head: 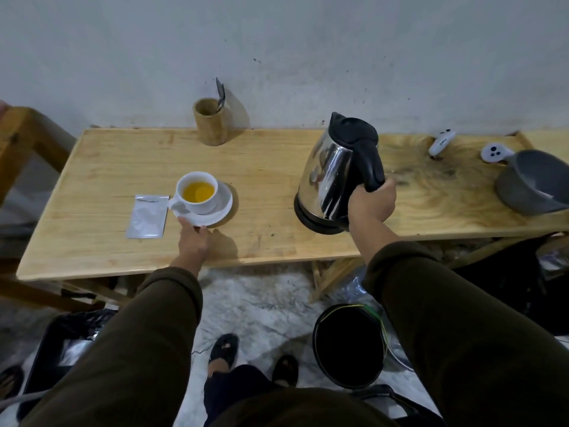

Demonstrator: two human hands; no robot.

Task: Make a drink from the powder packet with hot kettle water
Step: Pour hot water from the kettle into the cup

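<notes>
Pale wood is running left to right under a grey wall, and on this surface (101,251) I am counting one cup (197,191), one saucer (222,208), one silver packet (147,216), one kettle (334,177) and one wooden holder (211,121). My left hand (193,241) is resting at the near edge of the saucer, fingers (184,224) touching its rim; whether they are pinching it I cannot tell. My right hand (371,204) is wrapping its fingers tight around the black handle of the kettle, which is leaning on its dark base right of the cup. The cup is sitting on the saucer and holding yellow liquid. The packet is lying flat just left of the saucer. The holder at the far edge is keeping one metal utensil, only its top showing. At far right a grey tub (532,183) is being cut off by the frame, beside two small white devices. On the floor one black bucket (349,346) is standing, its inside too dark to read.
</notes>
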